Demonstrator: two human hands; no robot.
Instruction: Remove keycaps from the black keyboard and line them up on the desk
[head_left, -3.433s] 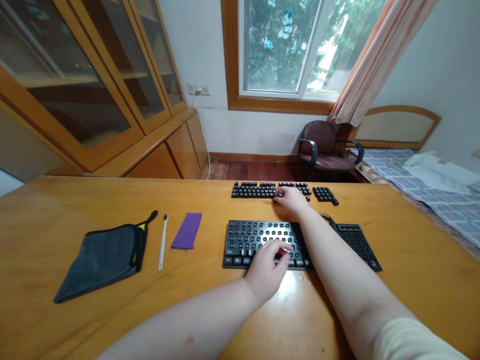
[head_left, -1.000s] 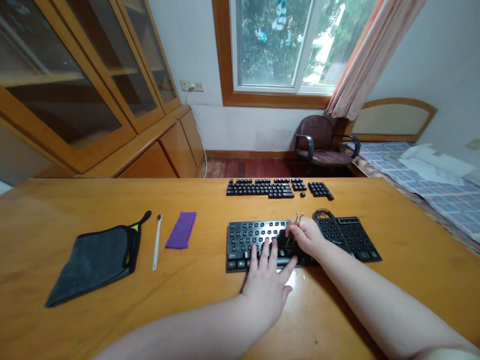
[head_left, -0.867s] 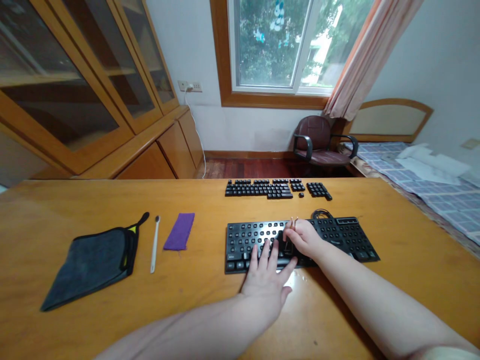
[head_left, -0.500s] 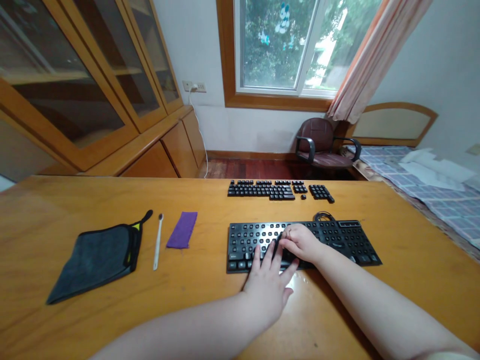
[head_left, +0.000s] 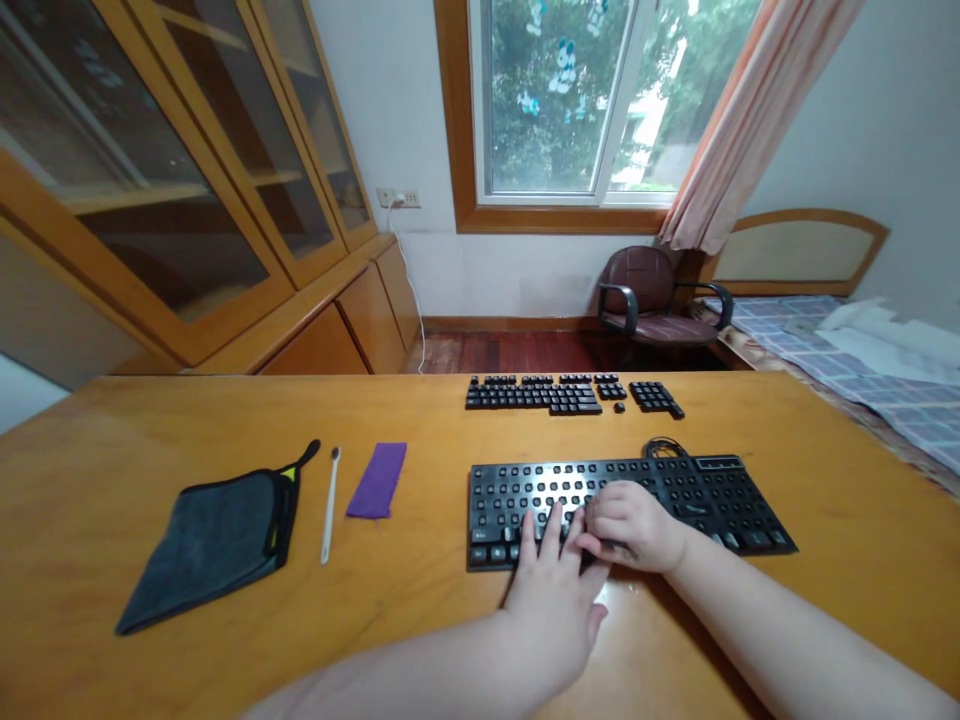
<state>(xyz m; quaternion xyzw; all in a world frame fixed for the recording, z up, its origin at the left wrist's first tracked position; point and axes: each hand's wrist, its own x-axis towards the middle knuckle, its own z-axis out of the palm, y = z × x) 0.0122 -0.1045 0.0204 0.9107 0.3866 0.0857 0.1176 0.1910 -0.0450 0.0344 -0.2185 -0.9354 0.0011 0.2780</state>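
A black keyboard lies on the desk, most of its keycaps off and the small key posts bare. Some caps remain along its bottom rows. My left hand rests with spread fingers on the keyboard's lower edge. Beside it, my right hand is closed, its curled fingers low over the keyboard's middle. Whatever is between those fingers is hidden. Beyond the keyboard, loose black keycaps are laid out in keyboard order, with a separate number-pad group at their right.
To the left lie a purple cloth, a white toothbrush with dark bristles and a folded grey cloth with a loop. The keyboard's coiled cable sits behind it. Past the wooden desk stands an armchair.
My right hand has shifted slightly and its fingers have curled further; a dark piece seen by its fingertips is now hidden. The left hand stays on the keyboard. The view has tilted up slightly.
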